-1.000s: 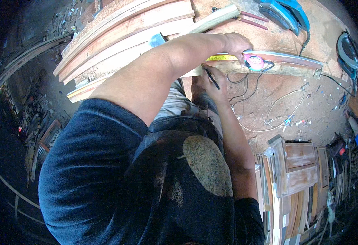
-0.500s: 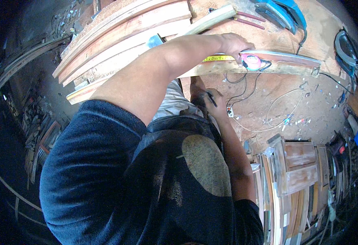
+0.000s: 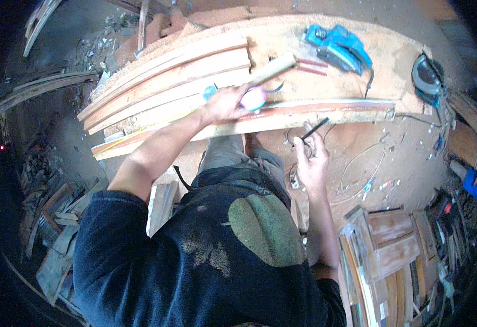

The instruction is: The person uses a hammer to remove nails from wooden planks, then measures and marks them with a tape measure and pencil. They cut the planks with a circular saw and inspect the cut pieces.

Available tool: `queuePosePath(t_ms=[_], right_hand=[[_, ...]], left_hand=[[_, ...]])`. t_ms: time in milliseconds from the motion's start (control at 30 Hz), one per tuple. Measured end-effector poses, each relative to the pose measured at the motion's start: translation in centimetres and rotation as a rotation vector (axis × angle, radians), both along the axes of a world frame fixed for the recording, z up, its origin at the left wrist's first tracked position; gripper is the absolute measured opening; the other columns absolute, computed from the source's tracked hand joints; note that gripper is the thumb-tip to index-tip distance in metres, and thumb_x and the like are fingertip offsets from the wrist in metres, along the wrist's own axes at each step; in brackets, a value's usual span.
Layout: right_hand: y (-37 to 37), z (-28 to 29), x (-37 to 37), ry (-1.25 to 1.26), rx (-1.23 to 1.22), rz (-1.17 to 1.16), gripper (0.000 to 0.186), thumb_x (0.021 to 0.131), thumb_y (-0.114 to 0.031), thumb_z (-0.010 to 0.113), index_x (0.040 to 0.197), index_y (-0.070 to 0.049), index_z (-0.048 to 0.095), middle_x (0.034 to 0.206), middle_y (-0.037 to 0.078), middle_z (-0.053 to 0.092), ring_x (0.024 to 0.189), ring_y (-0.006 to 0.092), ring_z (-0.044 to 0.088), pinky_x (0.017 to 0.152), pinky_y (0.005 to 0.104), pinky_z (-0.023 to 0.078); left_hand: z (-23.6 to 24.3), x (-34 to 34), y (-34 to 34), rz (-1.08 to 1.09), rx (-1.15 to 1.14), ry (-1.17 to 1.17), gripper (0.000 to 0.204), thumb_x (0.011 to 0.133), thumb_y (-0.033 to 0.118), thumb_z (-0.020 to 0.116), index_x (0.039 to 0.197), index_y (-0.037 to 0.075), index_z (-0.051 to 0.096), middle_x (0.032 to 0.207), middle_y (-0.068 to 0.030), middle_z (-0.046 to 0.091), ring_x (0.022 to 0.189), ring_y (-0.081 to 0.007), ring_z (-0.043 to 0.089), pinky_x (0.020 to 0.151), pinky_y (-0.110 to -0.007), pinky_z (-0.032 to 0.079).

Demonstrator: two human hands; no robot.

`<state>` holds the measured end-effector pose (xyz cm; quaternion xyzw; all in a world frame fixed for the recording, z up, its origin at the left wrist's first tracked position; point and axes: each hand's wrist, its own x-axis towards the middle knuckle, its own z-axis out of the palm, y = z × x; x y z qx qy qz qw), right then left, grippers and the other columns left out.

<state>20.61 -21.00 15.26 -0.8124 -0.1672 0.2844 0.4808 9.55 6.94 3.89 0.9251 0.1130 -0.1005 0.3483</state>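
Observation:
My left hand [image 3: 223,104] is closed around a pink and white tape measure [image 3: 253,98] just over a long wooden board [image 3: 325,113] at the bench's near edge. Its yellow blade [image 3: 140,135] runs out to the left along that board, passing beneath my forearm. On the near side of the board my right hand [image 3: 315,162] pinches a slim black pen or pencil [image 3: 311,131], which slants up to the right. Its fingers are apart from the wood.
Long planks [image 3: 178,82] lie across the bench's left half. A blue power tool [image 3: 339,48], red-handled pliers [image 3: 311,66] and a circular saw [image 3: 427,76] rest farther right. A cable [image 3: 342,182] loops on the floor. Stacked wooden panels [image 3: 391,240] stand at lower right.
My left hand has drawn back leftward with the tape measure. My right hand has come up and outward toward the board, still holding the pen or pencil. The view has shifted too.

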Motion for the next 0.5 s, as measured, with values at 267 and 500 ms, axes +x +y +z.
queuePosePath(t_ms=[267, 500], right_hand=[[6.5, -9.1, -2.5, 0.030, -0.088, 0.200, 0.034, 0.093, -0.015, 0.071, 0.123, 0.001, 0.066, 0.100, 0.019, 0.071, 0.089, 0.0281, 0.071, 0.079, 0.0374, 0.055], [15.8, -13.1, -2.7, -0.397, -0.234, 0.612, 0.025, 0.084, -0.008, 0.068, 0.108, 0.000, 0.069, 0.103, 0.025, 0.067, 0.097, 0.0459, 0.064, 0.087, 0.0518, 0.052]], left_hand=[[4.2, -12.5, 2.9, 0.128, 0.051, 0.155, 0.077, 0.087, 0.067, 0.064, 0.129, 0.003, 0.051, 0.092, -0.0278, 0.071, 0.082, -0.0461, 0.071, 0.076, -0.055, 0.057], [3.5, -20.5, 5.8, 0.322, -0.124, 0.139, 0.065, 0.090, 0.053, 0.068, 0.126, 0.002, 0.051, 0.097, -0.0288, 0.069, 0.092, -0.0493, 0.068, 0.081, -0.055, 0.054]])
